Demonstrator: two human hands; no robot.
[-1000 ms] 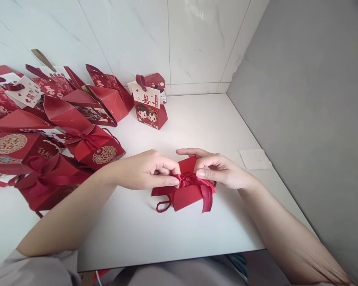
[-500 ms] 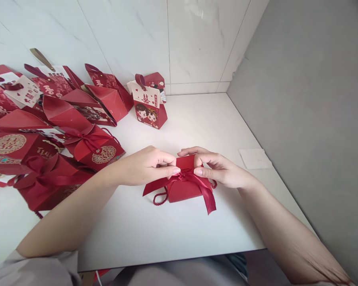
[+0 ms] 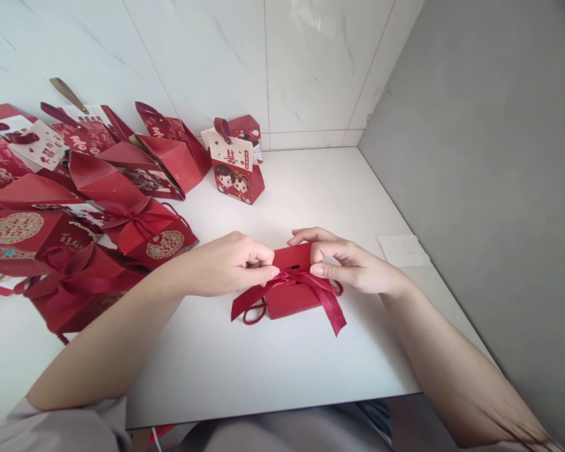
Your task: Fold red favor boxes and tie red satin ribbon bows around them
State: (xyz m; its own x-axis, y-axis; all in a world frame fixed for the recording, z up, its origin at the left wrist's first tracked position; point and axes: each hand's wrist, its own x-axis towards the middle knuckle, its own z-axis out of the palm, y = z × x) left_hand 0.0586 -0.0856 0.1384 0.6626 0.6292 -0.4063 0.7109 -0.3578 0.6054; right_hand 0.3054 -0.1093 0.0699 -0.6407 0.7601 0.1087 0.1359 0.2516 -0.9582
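Near the centre of the white table (image 3: 306,370), a red gift box (image 3: 292,304) with a small dark slot. Across its front, a dark-red satin ribbon (image 3: 332,307) in a bow, with one tail toward 8 o'clock and the other toward 5 o'clock. At the box's 8 and 3 o'clock, loops of braided cord (image 3: 252,323). At the knot's 9 o'clock, the left hand (image 3: 233,263), with thumb and forefinger pressed together in a pinch on the satin ribbon. At its 3 o'clock, the right hand (image 3: 353,263), with thumb and forefinger pinching the satin ribbon and another finger stretched beyond the box's far edge; impossible to tell if in contact with it. At the box's 11 o'clock, near the marble-patterned wall tiles (image 3: 311,69), a cartoon-couple favour box (image 3: 233,179) with a strap handle. Between 9 and 10 o'clock, a double-happiness box (image 3: 164,245) with a tied bow, at the edge of a crowd of red boxes (image 3: 169,157). Between 2 and 3 o'clock, by the grey wall (image 3: 489,157), a white paper square (image 3: 403,251).
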